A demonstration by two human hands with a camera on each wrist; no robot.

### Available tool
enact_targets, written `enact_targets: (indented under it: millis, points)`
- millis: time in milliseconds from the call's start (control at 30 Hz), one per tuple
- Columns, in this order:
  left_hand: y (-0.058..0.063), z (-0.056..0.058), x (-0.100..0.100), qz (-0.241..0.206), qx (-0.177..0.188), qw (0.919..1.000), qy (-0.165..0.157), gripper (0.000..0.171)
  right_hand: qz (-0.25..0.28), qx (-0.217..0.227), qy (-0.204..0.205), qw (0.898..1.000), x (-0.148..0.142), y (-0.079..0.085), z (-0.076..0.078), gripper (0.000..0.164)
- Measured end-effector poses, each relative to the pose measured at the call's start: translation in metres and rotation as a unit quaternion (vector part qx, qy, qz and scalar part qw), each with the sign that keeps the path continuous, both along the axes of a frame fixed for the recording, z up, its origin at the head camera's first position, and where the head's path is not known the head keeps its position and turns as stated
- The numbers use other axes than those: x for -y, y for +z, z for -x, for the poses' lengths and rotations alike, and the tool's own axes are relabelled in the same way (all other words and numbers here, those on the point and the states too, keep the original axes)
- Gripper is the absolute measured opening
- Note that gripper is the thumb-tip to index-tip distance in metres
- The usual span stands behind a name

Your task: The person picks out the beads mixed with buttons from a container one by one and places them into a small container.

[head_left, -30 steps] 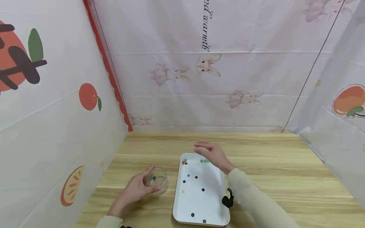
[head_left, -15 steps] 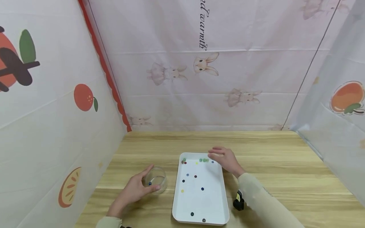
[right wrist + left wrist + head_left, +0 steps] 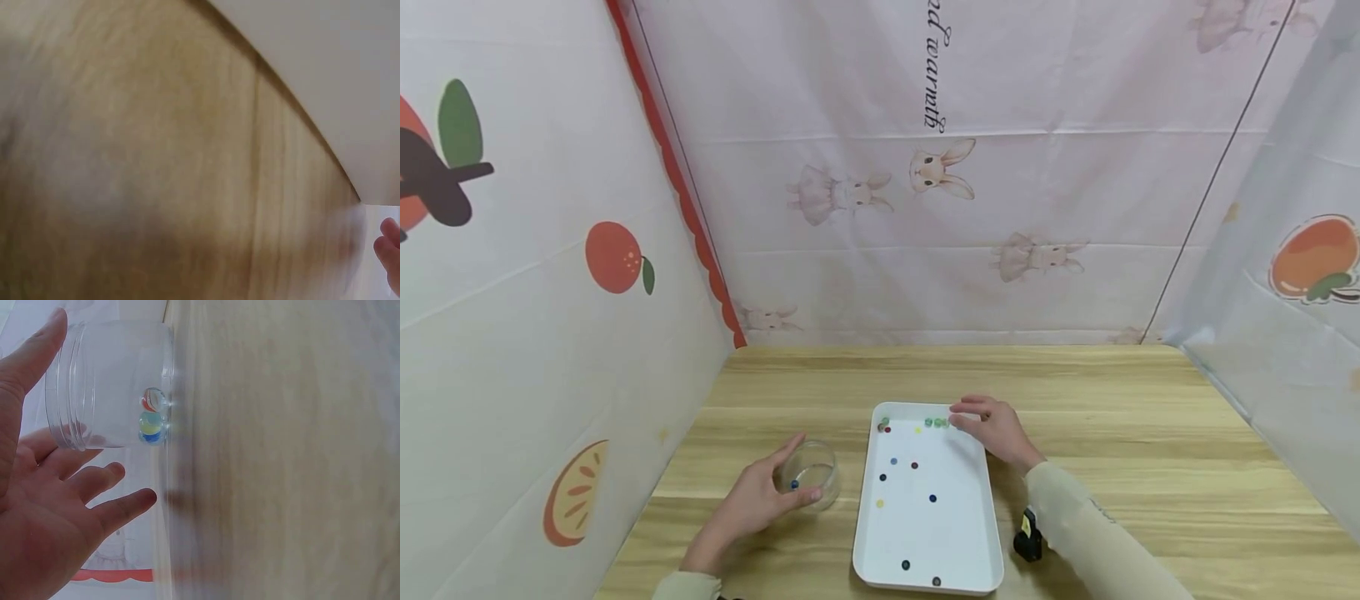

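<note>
Clear jar (image 3: pixel 112 375) in grip of L fingers (image 3: pixel 95 481); R fingers (image 3: pixel 976 408) now slightly lower, over white tray (image 3: pixel 955 533), hold unclear

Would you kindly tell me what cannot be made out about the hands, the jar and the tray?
- Head view: whether the right hand pinches anything over the far right of the tray; the hand itself hides it.
- Head view: patterns on the dark marbles; too small.
- Left wrist view: exact count of the jar's overlapping glass marbles.
- Right wrist view: most of the right hand; cut off by the right edge.
</note>
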State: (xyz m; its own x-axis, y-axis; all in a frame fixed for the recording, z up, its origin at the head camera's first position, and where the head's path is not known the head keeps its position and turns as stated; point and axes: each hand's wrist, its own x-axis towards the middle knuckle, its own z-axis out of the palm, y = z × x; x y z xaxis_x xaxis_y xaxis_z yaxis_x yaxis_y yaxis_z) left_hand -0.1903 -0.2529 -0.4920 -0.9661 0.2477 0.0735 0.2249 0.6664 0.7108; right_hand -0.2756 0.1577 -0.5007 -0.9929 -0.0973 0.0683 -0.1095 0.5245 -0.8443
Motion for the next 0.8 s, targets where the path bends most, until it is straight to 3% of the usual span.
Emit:
enact_targets:
  millis: [400,800]
  points:
    - [0.0012,-0.0005,0.0007,-0.001,-0.005,1.0,-0.007,0.102,-0.026,-0.017,0.011,0.999,0.0043,-0.0097,0.0039,0.027]
    - [0.0001,-0.0004,0.0018,-0.012,-0.001,0.9999,-0.004,0.102,-0.063,-0.025,0.018,0.998,0.0103,-0.0081,0.0064,0.022]
